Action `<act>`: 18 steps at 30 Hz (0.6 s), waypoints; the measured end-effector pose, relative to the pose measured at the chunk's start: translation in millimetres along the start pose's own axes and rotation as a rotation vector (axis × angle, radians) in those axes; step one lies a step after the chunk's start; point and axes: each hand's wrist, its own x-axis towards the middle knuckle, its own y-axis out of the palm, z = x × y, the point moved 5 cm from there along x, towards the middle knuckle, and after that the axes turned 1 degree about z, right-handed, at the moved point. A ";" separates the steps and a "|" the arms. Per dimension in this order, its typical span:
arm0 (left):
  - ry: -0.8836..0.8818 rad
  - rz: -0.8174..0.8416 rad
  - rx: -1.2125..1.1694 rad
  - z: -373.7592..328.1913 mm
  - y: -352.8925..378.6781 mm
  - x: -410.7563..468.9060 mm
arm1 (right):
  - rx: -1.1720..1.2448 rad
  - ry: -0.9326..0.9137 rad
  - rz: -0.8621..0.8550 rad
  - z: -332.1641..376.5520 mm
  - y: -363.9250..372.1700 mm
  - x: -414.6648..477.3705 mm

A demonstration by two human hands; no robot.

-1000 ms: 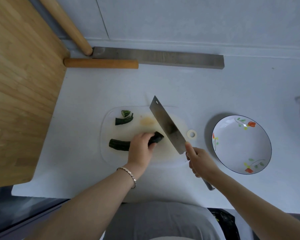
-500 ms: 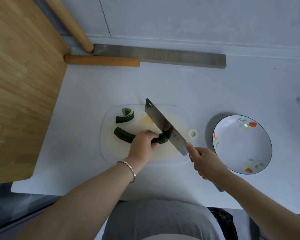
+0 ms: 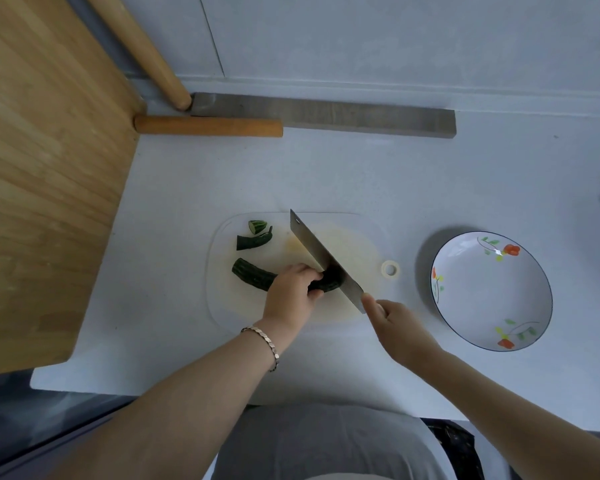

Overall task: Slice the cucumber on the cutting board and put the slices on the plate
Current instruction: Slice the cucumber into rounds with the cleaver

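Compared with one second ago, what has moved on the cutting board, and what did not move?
The left hand turned the cucumber, so its free end now points further away. The right hand brought the cleaver down from beside the cucumber's right end onto it. The two cut pieces, the cutting board and the empty plate stayed put.

A wooden board overlapped the counter's left side. Two wooden rods and a grey bar lay along the wall.
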 end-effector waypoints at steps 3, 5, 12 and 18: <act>-0.032 0.025 -0.020 1.8 0.8 0.9 | 0.123 0.039 -0.007 -9.0 7.4 1.8; -0.050 0.077 -0.023 3.8 2.4 1.2 | 0.337 0.128 0.037 -11.2 8.1 2.9; 0.398 -0.507 0.061 -41.0 -56.7 -2.8 | -0.162 -0.070 -0.130 5.4 -43.6 5.4; 0.256 0.382 0.366 -56.3 -48.0 45.4 | -0.655 -0.203 -0.127 19.2 -51.2 11.8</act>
